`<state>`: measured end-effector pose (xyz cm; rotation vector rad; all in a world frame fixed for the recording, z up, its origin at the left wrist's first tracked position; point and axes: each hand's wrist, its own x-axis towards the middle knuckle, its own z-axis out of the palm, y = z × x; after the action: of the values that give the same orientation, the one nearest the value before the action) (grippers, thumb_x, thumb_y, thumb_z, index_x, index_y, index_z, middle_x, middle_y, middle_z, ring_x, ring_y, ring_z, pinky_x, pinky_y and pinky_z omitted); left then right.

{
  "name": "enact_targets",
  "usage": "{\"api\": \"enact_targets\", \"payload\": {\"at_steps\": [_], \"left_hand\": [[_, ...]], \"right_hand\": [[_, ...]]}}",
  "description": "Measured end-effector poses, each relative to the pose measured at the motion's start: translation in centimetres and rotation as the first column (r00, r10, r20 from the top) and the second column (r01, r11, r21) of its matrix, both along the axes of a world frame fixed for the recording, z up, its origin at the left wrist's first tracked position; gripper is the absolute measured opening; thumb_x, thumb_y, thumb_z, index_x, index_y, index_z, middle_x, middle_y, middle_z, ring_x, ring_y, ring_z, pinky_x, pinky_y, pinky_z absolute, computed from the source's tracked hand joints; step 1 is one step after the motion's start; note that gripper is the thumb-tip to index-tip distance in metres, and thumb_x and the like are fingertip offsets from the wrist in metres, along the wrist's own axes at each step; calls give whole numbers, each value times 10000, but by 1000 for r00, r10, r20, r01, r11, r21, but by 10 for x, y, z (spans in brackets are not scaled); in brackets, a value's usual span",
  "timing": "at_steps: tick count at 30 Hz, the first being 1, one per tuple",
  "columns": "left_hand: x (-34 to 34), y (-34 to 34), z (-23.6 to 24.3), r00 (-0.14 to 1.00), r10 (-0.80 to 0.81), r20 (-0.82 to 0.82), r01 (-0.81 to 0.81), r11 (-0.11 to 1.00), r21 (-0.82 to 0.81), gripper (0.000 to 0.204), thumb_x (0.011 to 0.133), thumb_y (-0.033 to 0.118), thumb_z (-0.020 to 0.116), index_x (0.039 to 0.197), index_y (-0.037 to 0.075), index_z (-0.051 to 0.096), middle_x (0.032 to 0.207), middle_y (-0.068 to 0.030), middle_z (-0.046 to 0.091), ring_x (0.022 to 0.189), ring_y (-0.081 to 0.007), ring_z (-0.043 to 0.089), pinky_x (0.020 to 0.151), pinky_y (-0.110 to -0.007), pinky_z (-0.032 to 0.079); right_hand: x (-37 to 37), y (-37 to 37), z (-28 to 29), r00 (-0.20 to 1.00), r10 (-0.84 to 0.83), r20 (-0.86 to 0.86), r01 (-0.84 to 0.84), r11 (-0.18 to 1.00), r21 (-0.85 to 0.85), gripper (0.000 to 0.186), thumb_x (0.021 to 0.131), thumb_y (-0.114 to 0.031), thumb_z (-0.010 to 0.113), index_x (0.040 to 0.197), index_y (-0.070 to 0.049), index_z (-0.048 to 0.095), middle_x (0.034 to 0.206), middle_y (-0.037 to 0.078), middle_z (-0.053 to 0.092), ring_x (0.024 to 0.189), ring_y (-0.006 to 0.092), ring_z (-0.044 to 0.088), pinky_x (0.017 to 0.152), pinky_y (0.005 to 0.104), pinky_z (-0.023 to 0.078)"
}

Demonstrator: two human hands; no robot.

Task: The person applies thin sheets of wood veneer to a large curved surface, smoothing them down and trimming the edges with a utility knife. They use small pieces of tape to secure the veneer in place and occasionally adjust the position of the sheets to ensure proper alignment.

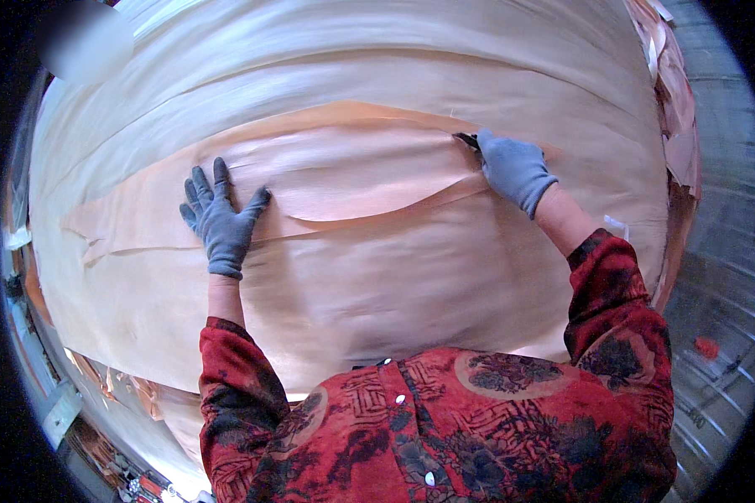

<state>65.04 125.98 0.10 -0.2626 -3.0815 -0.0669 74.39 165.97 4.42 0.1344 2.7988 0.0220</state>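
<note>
My left hand (pixel 222 216), in a grey glove with darkened fingertips, rests flat with spread fingers on a pinkish, thin veneer-like strip (pixel 361 168) with a curved lower edge. A salmon strip (pixel 352 113) shows around it, over a broad stack of pale, wavy sheets (pixel 377 277). My right hand (pixel 512 172), also gloved, grips a small black tool, perhaps a blade, whose dark end (pixel 464 138) lies at the upper right end of the pinkish strip.
Torn pink sheet scraps (pixel 675 109) hang along the stack's right edge. Beyond are a grey ribbed floor (pixel 721 277) and a small red object (pixel 705 346). At the lower left are more pale sheets (pixel 151 419) and assorted clutter (pixel 147 486).
</note>
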Motion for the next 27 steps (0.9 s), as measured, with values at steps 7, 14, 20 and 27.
{"api": "enact_targets", "payload": {"at_steps": [7, 14, 20, 27], "left_hand": [[-1, -10, -10, 999, -21, -39, 20, 1000, -24, 875, 680, 663, 563, 1391, 242, 276, 1448, -164, 188, 1332, -362, 151, 1036, -551, 79], [-3, -8, -11, 1000, -7, -26, 6, 998, -62, 881, 673, 695, 534, 1388, 247, 281, 1443, -165, 201, 1329, -361, 160, 1035, -547, 95], [-1, -1, -5, 1000, 24, -13, -25, 997, -76, 870, 688, 694, 518, 1391, 242, 274, 1448, -165, 187, 1336, -349, 154, 1031, -554, 96], [-2, 0, -2, 999, 44, -15, -44, 998, -37, 940, 655, 735, 500, 1397, 211, 258, 1448, -180, 171, 1338, -352, 139, 1035, -566, 74]], "right_hand": [[57, 25, -3, 996, -89, -11, 89, 996, 27, 147, 822, -175, 488, 918, -65, 474, 712, 174, 618, 654, 354, 616, 560, 470, 476], [87, 33, -5, 990, -142, -21, 143, 988, 59, 196, 812, -197, 505, 957, -69, 476, 698, 170, 620, 642, 358, 615, 559, 468, 480], [131, 40, 4, 967, -256, -13, 256, 964, 74, 202, 849, -220, 473, 990, -79, 506, 774, 186, 624, 711, 356, 615, 589, 460, 476], [60, -45, 48, 896, -440, -50, 180, 465, -867, 166, 891, -185, 466, 983, -49, 490, 697, 98, 565, 525, 211, 557, 461, 319, 436]]}}
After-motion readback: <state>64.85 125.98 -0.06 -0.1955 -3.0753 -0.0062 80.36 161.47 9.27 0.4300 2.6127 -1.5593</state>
